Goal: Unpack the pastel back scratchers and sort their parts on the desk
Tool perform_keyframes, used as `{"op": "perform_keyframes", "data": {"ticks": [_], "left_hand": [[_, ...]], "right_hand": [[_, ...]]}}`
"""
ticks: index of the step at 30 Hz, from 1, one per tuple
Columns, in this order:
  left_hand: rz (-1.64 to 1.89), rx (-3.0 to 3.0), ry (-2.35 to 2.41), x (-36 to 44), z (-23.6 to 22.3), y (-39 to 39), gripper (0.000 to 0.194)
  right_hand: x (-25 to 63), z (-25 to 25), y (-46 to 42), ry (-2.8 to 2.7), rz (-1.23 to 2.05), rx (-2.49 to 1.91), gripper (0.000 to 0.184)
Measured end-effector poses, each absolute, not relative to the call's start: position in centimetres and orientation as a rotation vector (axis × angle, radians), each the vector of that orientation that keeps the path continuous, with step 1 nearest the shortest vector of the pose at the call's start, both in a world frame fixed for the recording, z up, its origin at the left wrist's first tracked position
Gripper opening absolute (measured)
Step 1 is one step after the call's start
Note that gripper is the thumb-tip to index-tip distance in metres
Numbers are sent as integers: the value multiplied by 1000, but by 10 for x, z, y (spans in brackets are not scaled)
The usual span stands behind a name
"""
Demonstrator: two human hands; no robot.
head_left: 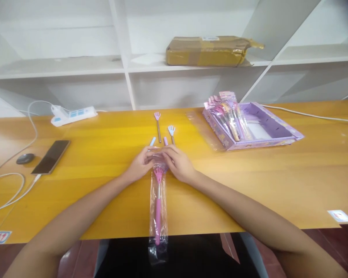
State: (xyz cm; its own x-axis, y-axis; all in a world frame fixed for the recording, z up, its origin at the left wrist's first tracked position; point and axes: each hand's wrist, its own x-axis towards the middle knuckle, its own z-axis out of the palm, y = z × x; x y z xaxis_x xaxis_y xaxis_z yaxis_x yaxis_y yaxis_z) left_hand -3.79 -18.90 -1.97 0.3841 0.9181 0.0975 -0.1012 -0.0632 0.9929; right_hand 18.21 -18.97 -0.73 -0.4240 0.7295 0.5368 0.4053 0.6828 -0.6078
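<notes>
A pink back scratcher (158, 208) lies inside a clear plastic bag (164, 224), its claw towards my hands and its handle reaching past the table's front edge. My left hand (141, 165) pinches the bag's far end on the left. On the right side of that same end, my right hand (178, 164) has its fingers closed on the plastic. Just beyond my fingers are a pink-headed scratcher (158, 127) and a blue-headed scratcher (171, 131), whose lower end is hidden. A light blue handle piece (152, 141) and a purple one (166, 141) also lie there.
To the right, a purple display box (278, 116) holds several bagged scratchers (230, 119). At left are a phone (51, 157), a dark mouse-like object (25, 158), a white power strip (74, 116) and cables. A taped parcel (207, 51) sits on the shelf behind.
</notes>
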Motion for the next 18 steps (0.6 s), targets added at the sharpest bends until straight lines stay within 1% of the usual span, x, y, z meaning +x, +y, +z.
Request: {"op": "perform_keyframes", "data": {"ticks": [3, 6, 11, 14, 16, 18], "left_hand": [[965, 1405, 828, -38, -20, -190, 40], [945, 1409, 841, -39, -23, -189, 41], [936, 1457, 834, -41, -29, -186, 40], [934, 1460, 825, -42, -31, -185, 41], [937, 1436, 823, -42, -32, -184, 45], [942, 1417, 828, -42, -32, -183, 49]], "right_hand": [[183, -10, -189, -2020, 557, -834, 33], [186, -16, -188, -1947, 653, -873, 34], [185, -24, -183, -1739, 949, -983, 28], [181, -25, -182, -1624, 1093, -972, 35], [180, -25, -182, -1595, 1086, -953, 38], [180, -25, -181, -1617, 988, -933, 35]]}}
